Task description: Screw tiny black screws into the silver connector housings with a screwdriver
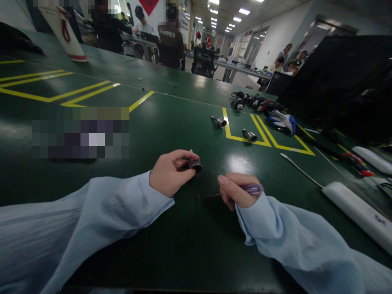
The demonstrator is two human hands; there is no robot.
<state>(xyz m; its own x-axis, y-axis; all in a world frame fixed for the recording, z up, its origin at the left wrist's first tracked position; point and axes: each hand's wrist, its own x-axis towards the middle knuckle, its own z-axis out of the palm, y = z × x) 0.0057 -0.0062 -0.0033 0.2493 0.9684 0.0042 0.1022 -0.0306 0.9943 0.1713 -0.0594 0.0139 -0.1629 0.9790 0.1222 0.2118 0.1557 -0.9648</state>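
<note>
My left hand (170,173) is closed around a small cup-shaped metal part (196,167). A thin stem stands up from the part, and its open mouth faces right and downward. In my right hand (239,188) is a screwdriver (253,188) with a clear purple handle. Its slim shaft points left, below the metal part and apart from it. By the screwdriver's tip is a small dark ring-like piece (198,197); whether the two touch I cannot tell. Farther off lie two similar metal parts with stems, one (220,122) left of the yellow tape and another (251,136) on it.
Yellow tape (228,128) marks the green table (183,253). At the right are a white power strip (352,204), a red-and-black tool handle (358,164), a blue-and-white glove (283,121), dark fittings (239,105) and a large black screen (337,77). People sit beyond.
</note>
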